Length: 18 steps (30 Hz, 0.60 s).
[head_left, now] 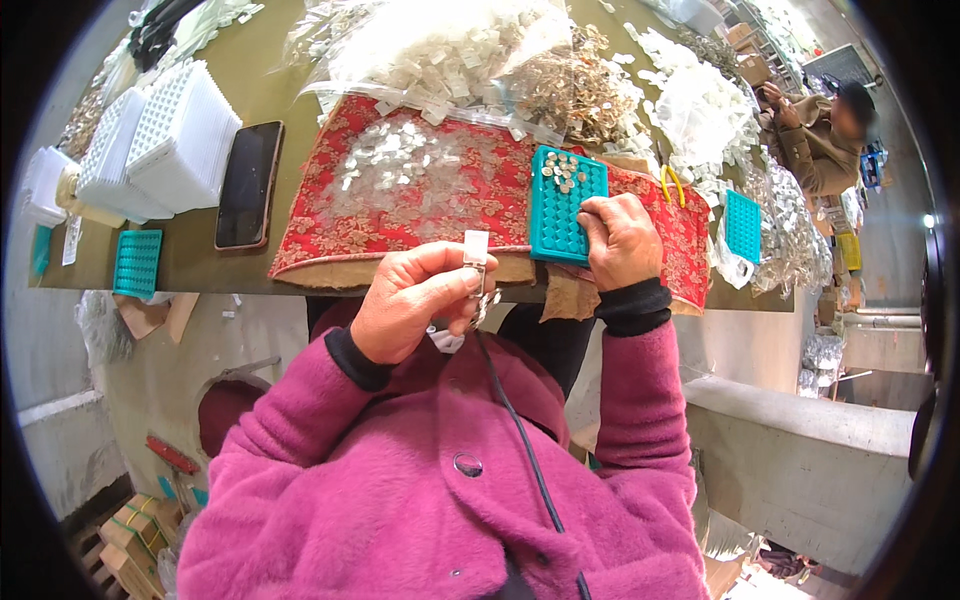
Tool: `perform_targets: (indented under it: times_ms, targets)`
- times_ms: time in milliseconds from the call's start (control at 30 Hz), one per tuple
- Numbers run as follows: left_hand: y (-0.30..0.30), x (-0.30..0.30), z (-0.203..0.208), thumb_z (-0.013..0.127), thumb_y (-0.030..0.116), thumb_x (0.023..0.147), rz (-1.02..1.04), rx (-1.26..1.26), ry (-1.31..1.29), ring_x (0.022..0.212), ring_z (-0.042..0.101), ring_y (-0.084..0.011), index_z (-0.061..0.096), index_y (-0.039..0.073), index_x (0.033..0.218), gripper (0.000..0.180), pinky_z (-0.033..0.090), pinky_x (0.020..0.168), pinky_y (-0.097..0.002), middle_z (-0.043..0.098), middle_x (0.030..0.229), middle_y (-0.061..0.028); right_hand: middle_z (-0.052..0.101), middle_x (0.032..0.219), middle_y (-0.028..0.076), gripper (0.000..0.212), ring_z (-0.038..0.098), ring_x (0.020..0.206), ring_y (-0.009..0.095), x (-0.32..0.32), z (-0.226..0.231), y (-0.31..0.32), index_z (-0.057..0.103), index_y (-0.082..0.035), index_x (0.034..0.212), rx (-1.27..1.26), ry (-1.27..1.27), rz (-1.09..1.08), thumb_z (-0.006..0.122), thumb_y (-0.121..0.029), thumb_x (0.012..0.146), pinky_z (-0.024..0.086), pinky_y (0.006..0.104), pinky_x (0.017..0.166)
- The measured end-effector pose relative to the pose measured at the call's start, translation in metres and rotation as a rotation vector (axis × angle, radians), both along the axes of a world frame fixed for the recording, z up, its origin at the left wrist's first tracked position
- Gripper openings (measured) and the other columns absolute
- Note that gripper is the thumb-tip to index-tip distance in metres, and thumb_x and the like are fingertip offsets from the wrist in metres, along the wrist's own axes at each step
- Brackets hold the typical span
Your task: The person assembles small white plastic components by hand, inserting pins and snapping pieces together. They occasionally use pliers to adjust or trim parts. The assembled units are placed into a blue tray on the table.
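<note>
My left hand (415, 300) is closed in a pinch, holding a small metal chain piece (486, 310) with a whitish rectangular tab (476, 246) that sticks up above the fingertips. It is just off the table's front edge. My right hand (622, 242) is curled over the lower right part of a teal tray (568, 232) with rows of round pockets. Whatever its fingers pinch, if anything, is hidden. Several small round silvery pieces (565, 172) lie in the tray's upper part. Under it spreads a red floral cloth (440, 215), with small clear pieces (395, 155) scattered on the cloth.
A phone (249, 185) and stacked white pocketed trays (180, 135) occupy the left side, near another teal tray (137, 262). Bags of clear pieces (440, 45) and a brownish metallic heap (580, 90) stand behind. Yellow-handled pliers (672, 185) lie right; another person (815, 135) sits beyond.
</note>
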State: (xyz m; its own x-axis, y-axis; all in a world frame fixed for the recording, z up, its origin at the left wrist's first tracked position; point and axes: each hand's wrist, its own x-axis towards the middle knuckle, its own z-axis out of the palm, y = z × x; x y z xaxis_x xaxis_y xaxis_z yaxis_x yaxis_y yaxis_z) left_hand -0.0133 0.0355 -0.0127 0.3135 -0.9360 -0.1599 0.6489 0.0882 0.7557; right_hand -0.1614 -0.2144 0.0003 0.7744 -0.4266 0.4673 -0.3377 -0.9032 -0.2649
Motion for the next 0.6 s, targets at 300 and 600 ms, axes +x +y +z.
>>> perform_targets:
  times_ms: [300,600]
  targets:
    - [-0.001,0.002,-0.007,0.059,0.013,0.107,-0.025,-0.057,0.086,0.095,0.073,-0.0186,0.058,-0.006,0.142,0.039,0.063,0.085,-0.034,0.072,0.118,-0.0137,0.072,0.09,0.013,0.02,0.073,0.08,0.028,-0.001,0.027,0.077,0.069,-0.002,0.1,0.282,-0.233,0.355,0.078,0.005,0.084,0.059,0.0353,0.071]
    - [0.003,-0.002,0.001,0.062,0.003,0.104,0.0,-0.011,-0.084,0.089,0.074,-0.0165,0.062,-0.006,0.137,0.034,0.063,0.083,-0.0313,0.074,0.111,-0.0118,0.07,0.093,0.012,0.04,0.07,0.077,0.027,0.006,0.024,0.097,0.07,0.001,0.11,-0.029,-0.288,0.547,0.08,0.002,0.071,0.058,0.0376,0.065]
